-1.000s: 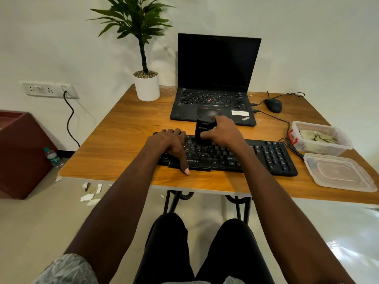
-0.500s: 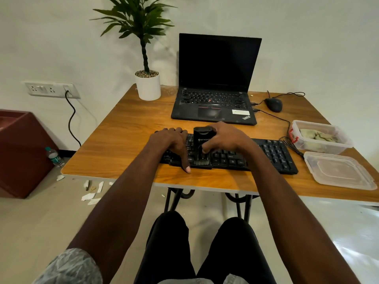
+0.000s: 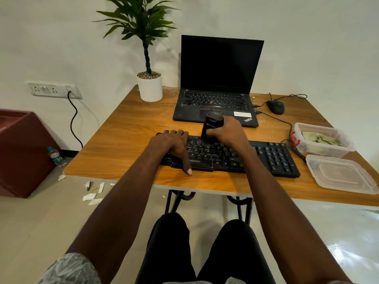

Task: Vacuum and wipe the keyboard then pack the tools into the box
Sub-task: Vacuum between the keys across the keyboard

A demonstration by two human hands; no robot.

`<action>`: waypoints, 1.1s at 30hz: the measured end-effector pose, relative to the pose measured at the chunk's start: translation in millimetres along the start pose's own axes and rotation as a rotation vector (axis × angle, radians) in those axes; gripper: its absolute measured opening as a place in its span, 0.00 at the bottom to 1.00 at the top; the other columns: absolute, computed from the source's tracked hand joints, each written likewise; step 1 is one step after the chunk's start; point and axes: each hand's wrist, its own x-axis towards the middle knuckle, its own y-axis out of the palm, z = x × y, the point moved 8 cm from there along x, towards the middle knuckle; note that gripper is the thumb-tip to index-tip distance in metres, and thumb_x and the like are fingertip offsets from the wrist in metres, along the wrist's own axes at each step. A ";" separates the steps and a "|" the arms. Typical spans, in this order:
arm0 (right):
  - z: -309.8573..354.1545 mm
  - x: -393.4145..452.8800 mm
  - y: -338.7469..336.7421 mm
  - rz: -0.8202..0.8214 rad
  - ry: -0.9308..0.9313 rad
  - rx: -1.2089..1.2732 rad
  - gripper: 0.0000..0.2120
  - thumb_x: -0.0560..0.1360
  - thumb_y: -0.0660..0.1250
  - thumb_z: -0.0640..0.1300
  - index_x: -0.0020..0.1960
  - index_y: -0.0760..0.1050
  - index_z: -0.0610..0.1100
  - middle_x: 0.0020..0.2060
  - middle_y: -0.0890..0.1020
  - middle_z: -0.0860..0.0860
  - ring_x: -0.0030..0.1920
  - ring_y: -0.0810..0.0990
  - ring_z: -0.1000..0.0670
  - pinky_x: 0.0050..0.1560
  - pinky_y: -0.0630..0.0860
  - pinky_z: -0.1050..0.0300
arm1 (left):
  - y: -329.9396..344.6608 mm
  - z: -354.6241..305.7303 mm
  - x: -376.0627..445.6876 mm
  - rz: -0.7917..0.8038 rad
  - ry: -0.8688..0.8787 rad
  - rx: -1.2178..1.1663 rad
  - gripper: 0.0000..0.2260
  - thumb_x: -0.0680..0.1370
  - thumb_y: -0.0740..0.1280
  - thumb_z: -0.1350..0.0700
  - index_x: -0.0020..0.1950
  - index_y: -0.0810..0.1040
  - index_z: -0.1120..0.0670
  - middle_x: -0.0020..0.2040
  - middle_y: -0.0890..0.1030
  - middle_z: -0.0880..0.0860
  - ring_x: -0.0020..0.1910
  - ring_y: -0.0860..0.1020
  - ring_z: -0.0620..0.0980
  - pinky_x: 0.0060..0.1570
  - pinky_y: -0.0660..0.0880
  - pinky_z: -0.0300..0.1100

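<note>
1. a wooden table is seen from above, and every tool of the job is carried on it.
2. an open thinkpad laptop with a dark screen is set at the back, just behind the keyboard; a potted plant is stood to its left.
3. the black zebronics keyboard is laid across the front of the table, near its front edge.
4. a clear plastic box with a crumpled cloth inside is placed off the keyboard's right end, and its lid is laid flat just in front of it.
5. the left hand is rested on the keyboard's left end, fingers curled over the far edge and thumb stretched to the near edge, so the board is gripped and steadied.
6. the right hand is wrapped around a small black handheld vacuum, which is held nearly upright with its brush end down on the upper key rows, left of the middle.
7. the vacuuming step is judged to be in hand; wiping and packing are not yet begun.
8. for the next move, the brush is best kept touching the keys and drawn along the rows towards the number pad, while the board is held firm; the cloth is then to be taken from the box.
</note>
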 end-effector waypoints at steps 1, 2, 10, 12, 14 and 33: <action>0.3 2.1 0.4 -0.009 -0.001 -0.010 0.16 0.70 0.74 0.46 0.56 0.75 0.47 0.44 0.79 0.53 0.42 0.79 0.52 0.38 0.76 0.61 | 0.1 -0.1 -0.8 -0.005 0.003 -0.001 0.71 0.45 0.77 0.28 0.80 0.45 0.46 0.81 0.48 0.52 0.79 0.48 0.61 0.73 0.55 0.66; 6.3 1.3 5.6 0.051 -0.024 -0.039 0.14 0.69 0.74 0.46 0.53 0.75 0.47 0.42 0.80 0.53 0.39 0.80 0.53 0.35 0.76 0.61 | -0.1 0.2 -2.4 -0.012 0.006 0.000 0.69 0.48 0.78 0.29 0.80 0.45 0.46 0.81 0.48 0.52 0.79 0.48 0.61 0.73 0.55 0.65; 9.0 18.1 18.2 0.114 -0.025 -0.019 0.15 0.68 0.75 0.44 0.53 0.76 0.46 0.46 0.82 0.48 0.45 0.81 0.48 0.48 0.81 0.50 | 2.6 2.7 -0.1 -0.026 0.041 0.006 0.67 0.52 0.78 0.29 0.80 0.43 0.47 0.82 0.45 0.53 0.79 0.43 0.61 0.75 0.48 0.64; 9.3 22.4 13.2 0.019 -0.036 -0.054 0.18 0.68 0.75 0.46 0.56 0.77 0.46 0.48 0.81 0.49 0.49 0.80 0.48 0.51 0.80 0.49 | 4.0 4.0 3.1 -0.019 0.043 0.018 0.68 0.52 0.77 0.29 0.80 0.43 0.48 0.82 0.45 0.54 0.79 0.42 0.61 0.75 0.46 0.64; 15.4 17.2 20.4 0.155 -0.062 -0.139 0.17 0.68 0.75 0.45 0.55 0.77 0.46 0.46 0.81 0.50 0.46 0.81 0.49 0.47 0.80 0.52 | 3.2 4.2 2.2 -0.027 0.044 0.040 0.68 0.51 0.77 0.27 0.80 0.44 0.48 0.81 0.46 0.54 0.79 0.42 0.61 0.76 0.45 0.64; 23.1 35.5 32.1 0.247 -0.053 -0.047 0.10 0.68 0.74 0.42 0.47 0.76 0.45 0.42 0.82 0.49 0.43 0.81 0.47 0.45 0.80 0.50 | 2.2 6.7 4.0 -0.024 0.046 0.052 0.69 0.51 0.75 0.26 0.81 0.44 0.51 0.81 0.46 0.55 0.79 0.42 0.60 0.76 0.42 0.62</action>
